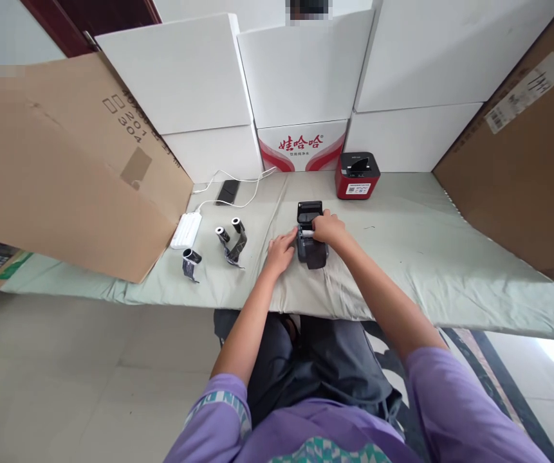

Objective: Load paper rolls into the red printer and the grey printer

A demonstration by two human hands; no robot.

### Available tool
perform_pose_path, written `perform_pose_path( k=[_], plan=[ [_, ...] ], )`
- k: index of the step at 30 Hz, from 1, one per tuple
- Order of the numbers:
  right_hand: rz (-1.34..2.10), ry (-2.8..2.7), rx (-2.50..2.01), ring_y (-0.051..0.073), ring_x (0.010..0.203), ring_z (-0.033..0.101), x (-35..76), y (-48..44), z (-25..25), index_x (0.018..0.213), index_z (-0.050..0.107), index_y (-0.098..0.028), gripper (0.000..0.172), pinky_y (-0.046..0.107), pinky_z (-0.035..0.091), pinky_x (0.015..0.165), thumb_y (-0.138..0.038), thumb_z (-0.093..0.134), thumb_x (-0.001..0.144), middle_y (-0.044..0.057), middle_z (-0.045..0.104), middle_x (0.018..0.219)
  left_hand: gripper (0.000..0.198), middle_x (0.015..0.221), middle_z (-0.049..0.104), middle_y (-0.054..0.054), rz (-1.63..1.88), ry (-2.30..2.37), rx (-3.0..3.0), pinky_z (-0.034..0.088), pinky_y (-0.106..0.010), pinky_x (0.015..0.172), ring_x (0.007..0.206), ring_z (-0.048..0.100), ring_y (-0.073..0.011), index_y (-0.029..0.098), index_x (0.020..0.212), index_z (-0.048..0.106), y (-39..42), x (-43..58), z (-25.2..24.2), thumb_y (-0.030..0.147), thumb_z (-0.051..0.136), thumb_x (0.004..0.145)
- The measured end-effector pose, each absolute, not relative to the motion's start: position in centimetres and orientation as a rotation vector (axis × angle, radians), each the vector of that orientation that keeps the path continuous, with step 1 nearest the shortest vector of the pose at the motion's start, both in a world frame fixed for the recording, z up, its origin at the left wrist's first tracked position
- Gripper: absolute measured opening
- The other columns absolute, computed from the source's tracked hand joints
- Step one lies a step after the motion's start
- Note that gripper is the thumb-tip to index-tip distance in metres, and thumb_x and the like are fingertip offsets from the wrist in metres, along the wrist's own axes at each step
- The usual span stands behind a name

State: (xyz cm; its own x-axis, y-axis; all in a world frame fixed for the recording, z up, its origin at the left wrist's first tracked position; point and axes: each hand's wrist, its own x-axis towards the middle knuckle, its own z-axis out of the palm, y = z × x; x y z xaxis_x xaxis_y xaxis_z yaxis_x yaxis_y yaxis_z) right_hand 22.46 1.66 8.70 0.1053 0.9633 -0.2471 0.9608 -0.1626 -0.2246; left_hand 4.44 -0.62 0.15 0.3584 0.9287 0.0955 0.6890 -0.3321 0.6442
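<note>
A small black printer [311, 242] with its lid flipped open lies on the pale green cloth [402, 257] in front of me. My right hand [327, 228] rests over its open bay, fingers closed on a white paper roll [306, 234] that sits in the bay. My left hand [280, 252] lies against the printer's left side with its fingers together, holding the body. Left of it lie two black ribbon spools [231, 241] and a third spool [191, 262].
A red and black printer [358, 175] stands at the back. A white power bank [186, 229] with its cable and a black phone [228, 191] lie at the left. Cardboard sheets [64, 173] and white foam boxes [300, 71] wall in the table.
</note>
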Motion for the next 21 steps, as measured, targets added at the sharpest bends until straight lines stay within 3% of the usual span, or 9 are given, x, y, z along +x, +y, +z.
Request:
perform_pose_path(
  k=[6, 10, 15, 18, 21],
  plan=[
    [0.509, -2.055, -1.905, 0.033, 0.119, 0.059, 25.4, 1.3, 7.0, 0.107, 0.065, -0.015, 0.026, 0.044, 0.051, 0.102, -0.014, 0.071, 0.082, 0.02, 0.053, 0.137, 0.074, 0.157, 0.061, -0.003, 0.635, 1.432, 2.118, 0.04, -0.045, 0.121, 0.143, 0.056, -0.0255, 0.029, 0.159, 0.052, -0.7, 4.7, 0.5, 0.009, 0.047, 0.088],
    [0.572, -1.824, -1.483, 0.026, 0.101, 0.063, 28.0, 0.3, 6.5, 0.101, 0.053, -0.022, 0.02, 0.043, 0.053, 0.095, -0.024, 0.067, 0.087, 0.009, 0.064, 0.108, 0.072, 0.155, 0.063, -0.003, 0.641, 1.445, 2.122, 0.039, -0.045, 0.122, 0.144, 0.055, -0.0252, 0.029, 0.159, 0.053, -0.6, 4.8, 0.4, 0.01, 0.046, 0.089],
    [0.909, -1.342, -1.124, 0.015, 0.064, 0.061, 28.8, -1.8, 7.6, 0.105, 0.046, -0.028, 0.048, 0.033, 0.055, 0.062, -0.055, 0.078, 0.081, -0.001, 0.063, 0.095, 0.07, 0.153, 0.065, -0.002, 0.658, 1.441, 2.096, 0.038, -0.046, 0.122, 0.143, 0.055, -0.0254, 0.03, 0.158, 0.054, -0.5, 4.7, 0.3, 0.011, 0.047, 0.091],
    [1.013, -1.196, -0.993, 0.01, 0.051, 0.053, 27.0, -2.7, 8.9, 0.105, 0.045, -0.03, 0.057, 0.028, 0.048, 0.051, -0.058, 0.084, 0.076, -0.004, 0.061, 0.088, 0.068, 0.153, 0.065, -0.004, 0.651, 1.449, 2.095, 0.038, -0.048, 0.122, 0.143, 0.055, -0.0255, 0.03, 0.156, 0.056, -0.5, 4.8, 0.1, 0.011, 0.047, 0.092],
    [1.051, -1.225, -0.925, 0.009, 0.049, 0.049, 23.4, -3.0, 10.5, 0.108, 0.048, -0.03, 0.056, 0.024, 0.041, 0.046, -0.057, 0.085, 0.076, -0.005, 0.062, 0.086, 0.054, 0.145, 0.07, -0.007, 0.617, 1.511, 2.076, 0.039, -0.05, 0.123, 0.142, 0.056, -0.029, 0.026, 0.141, 0.069, -0.3, 4.9, -0.2, 0.011, 0.051, 0.092]
  ],
)
